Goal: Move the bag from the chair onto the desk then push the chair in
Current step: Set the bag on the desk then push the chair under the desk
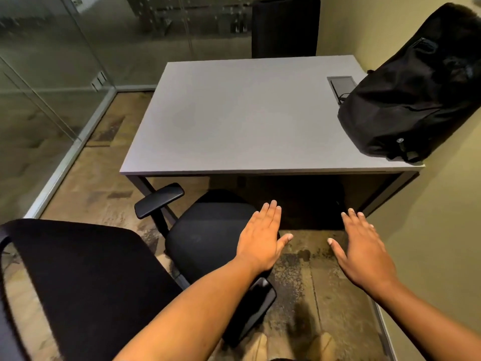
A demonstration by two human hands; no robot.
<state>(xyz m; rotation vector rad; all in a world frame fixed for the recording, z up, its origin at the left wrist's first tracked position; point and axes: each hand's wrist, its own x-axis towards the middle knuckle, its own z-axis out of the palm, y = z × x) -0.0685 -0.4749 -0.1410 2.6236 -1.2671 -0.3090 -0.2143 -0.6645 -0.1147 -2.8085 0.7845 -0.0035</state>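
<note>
Slumping black fabric bag (416, 95) on smooth desk (234, 121)

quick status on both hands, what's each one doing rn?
Left hand: open, flat, fingers spread, holding nothing, over the chair seat.
Right hand: open, flat, holding nothing, over the floor.

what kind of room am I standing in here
Probably a small office meeting room: a grey desk with black office chairs on both sides, and a glass partition wall on the left.
</note>
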